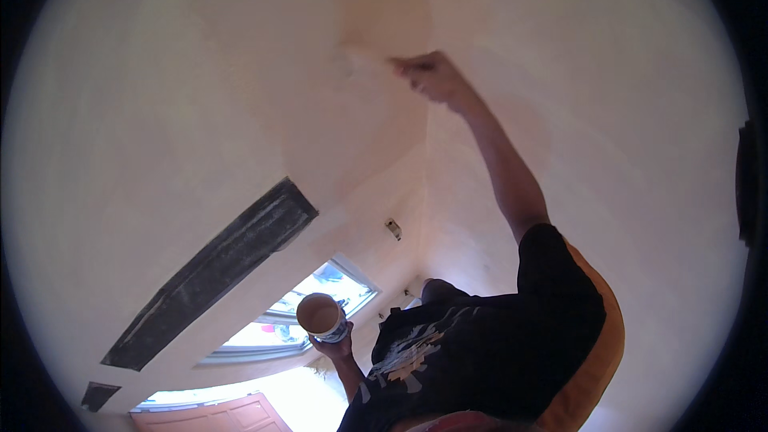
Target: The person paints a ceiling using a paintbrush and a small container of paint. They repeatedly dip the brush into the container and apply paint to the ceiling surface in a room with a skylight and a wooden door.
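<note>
Low in the picture, my left hand (338, 344) is wrapped round a round tub (320, 314) with a blue-and-white pattern on its side. The tub's open mouth shows a pale brownish inside; I cannot tell how full it is. My right arm is stretched far up, and my right hand (433, 78) is closed in a pinch close to the pale plastered surface (352, 124). Something light and smeared by motion reaches left from those fingers; its kind does not show. A darker, tan patch (384, 0) lies on the plaster just above this hand.
A long dark panel (216, 272) runs slantwise across the plaster at left, with a small dark piece (99, 395) below it. A bright window (324, 292) lies behind the tub. A small metal fitting (393, 229) and a brown panelled door (212, 416) also show.
</note>
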### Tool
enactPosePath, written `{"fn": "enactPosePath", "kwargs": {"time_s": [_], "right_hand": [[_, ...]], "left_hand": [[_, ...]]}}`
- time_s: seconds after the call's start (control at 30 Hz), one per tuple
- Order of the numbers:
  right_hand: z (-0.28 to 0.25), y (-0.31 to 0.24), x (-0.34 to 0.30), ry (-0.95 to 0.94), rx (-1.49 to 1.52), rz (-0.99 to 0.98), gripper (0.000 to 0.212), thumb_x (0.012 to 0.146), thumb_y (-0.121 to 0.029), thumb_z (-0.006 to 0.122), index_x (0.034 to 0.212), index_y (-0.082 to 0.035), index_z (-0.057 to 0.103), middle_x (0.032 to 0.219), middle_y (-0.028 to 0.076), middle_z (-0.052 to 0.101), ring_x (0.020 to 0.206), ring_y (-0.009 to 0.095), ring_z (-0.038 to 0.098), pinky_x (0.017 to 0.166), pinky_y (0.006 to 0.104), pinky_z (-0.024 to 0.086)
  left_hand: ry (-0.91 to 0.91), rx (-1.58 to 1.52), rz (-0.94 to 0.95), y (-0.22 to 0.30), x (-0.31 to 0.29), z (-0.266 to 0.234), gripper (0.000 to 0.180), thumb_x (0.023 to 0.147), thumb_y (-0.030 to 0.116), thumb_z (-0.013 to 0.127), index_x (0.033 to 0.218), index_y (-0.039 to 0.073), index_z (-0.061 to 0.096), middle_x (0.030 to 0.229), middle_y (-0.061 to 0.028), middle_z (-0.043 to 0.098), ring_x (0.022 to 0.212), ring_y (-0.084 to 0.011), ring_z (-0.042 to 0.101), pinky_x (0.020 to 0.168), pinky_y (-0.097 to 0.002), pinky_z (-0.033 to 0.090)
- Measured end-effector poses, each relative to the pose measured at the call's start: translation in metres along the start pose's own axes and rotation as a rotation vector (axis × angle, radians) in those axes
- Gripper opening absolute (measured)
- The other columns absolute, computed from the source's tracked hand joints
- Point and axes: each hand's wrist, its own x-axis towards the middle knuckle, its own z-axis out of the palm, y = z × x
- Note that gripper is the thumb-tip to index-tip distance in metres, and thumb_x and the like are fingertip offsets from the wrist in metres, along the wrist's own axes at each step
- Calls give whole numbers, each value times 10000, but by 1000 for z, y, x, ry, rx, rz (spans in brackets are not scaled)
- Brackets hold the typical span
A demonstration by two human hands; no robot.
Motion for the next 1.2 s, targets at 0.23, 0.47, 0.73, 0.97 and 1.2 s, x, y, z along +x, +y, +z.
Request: {"fn": "enactPosePath", "kwargs": {"time_s": [0.23,0.47,0.73,0.97,1.2], "right_hand": [[-45,3,19,596,-348,-310,323,928,-320,617,1035,-34,723,660,217,650,541,249,646,537,404,483],[88,36,-83,-108,-109,-230,221,899,-188,635,1067,-83,733,744,237,662,622,256,640,657,385,501],[-37,12,0,306,-162,-120,342,907,-286,661,1160,-60,700,780,134,706,697,119,606,662,308,492],[44,4,-19,400,-357,-297,259,928,-174,525,934,20,698,705,238,635,652,408,626,662,496,502],[28,21,-43,4,126,-170,311,895,-307,682,1047,-41,729,665,169,631,644,98,542,603,340,465]], "left_hand": [[49,-68,11,0,6,18,792,866,586,541,1469,124,319,1380,-203,447,1201,-410,523,710,-522,599],[-26,187,4,-4,15,23,824,851,609,551,1476,132,309,1391,-210,432,1236,-427,478,739,-529,591],[-23,73,-79,7,23,19,825,836,633,532,1469,141,337,1384,-200,451,1181,-437,526,743,-540,577],[40,85,-56,6,2,18,808,831,614,539,1463,148,346,1397,-179,453,1182,-409,531,726,-528,580],[10,94,-84,2,7,25,812,830,624,545,1461,152,350,1399,-181,453,1203,-422,517,732,-515,577]]}}
